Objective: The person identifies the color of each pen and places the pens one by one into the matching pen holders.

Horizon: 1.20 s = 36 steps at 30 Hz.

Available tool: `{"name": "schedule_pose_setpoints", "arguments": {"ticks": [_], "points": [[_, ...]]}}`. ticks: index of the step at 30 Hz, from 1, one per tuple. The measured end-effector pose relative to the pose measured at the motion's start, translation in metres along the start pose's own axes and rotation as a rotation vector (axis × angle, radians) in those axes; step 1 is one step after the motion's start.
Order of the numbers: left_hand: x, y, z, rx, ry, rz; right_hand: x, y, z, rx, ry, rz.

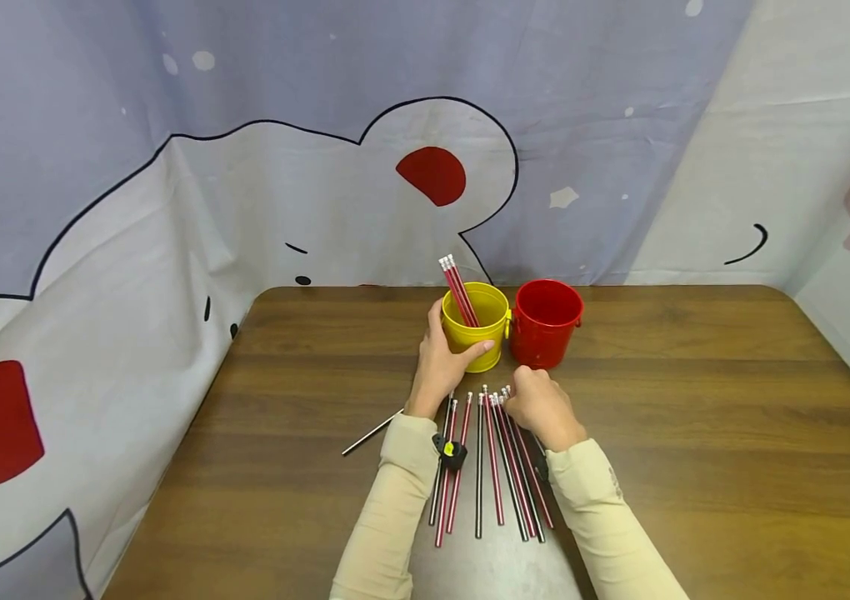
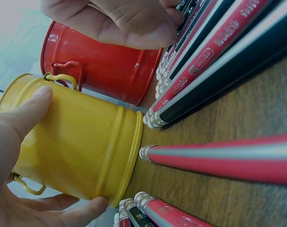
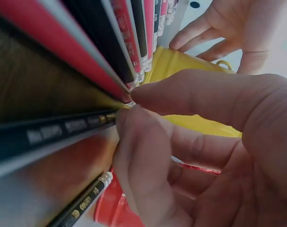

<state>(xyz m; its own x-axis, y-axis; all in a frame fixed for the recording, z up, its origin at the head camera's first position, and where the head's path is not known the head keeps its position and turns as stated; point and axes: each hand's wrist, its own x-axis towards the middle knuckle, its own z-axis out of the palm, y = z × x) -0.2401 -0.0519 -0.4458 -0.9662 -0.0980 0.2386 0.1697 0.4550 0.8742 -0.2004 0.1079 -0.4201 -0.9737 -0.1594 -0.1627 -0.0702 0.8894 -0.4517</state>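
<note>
My left hand (image 1: 436,371) grips the yellow bucket (image 1: 476,340), its thumb on the near side and its fingers round the left. Several red pencils (image 1: 461,292) with white erasers lean inside that bucket. In front of it, red and black pencils (image 1: 479,475) lie on the table in a loose row, eraser ends away from me. My right hand (image 1: 542,407) is at the row's right side. In the right wrist view its thumb and a finger pinch the eraser end of a red pencil (image 3: 72,45), beside a black pencil (image 3: 63,132).
A red bucket (image 1: 547,333) stands just right of the yellow one, near the back edge of the wooden table (image 1: 695,433). One dark pencil (image 1: 371,433) lies apart at the left, partly hidden by the left wrist. A patterned curtain (image 1: 582,125) hangs behind the table.
</note>
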Motion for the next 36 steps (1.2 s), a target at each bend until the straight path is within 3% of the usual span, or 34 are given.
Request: {"name": "schedule_pose_setpoints", "arguments": {"ticks": [14, 30, 36], "points": [[0.000, 0.001, -0.002, 0.000, -0.007, -0.006, 0.000, -0.006, 0.005, -0.124, -0.006, 0.001], [0.001, 0.002, -0.001, 0.016, -0.006, -0.004, -0.004, -0.013, 0.010, -0.188, 0.085, -0.053], [0.001, 0.001, -0.001, 0.016, -0.009, -0.011, -0.003, -0.013, 0.010, -0.198, 0.082, -0.046]]}}
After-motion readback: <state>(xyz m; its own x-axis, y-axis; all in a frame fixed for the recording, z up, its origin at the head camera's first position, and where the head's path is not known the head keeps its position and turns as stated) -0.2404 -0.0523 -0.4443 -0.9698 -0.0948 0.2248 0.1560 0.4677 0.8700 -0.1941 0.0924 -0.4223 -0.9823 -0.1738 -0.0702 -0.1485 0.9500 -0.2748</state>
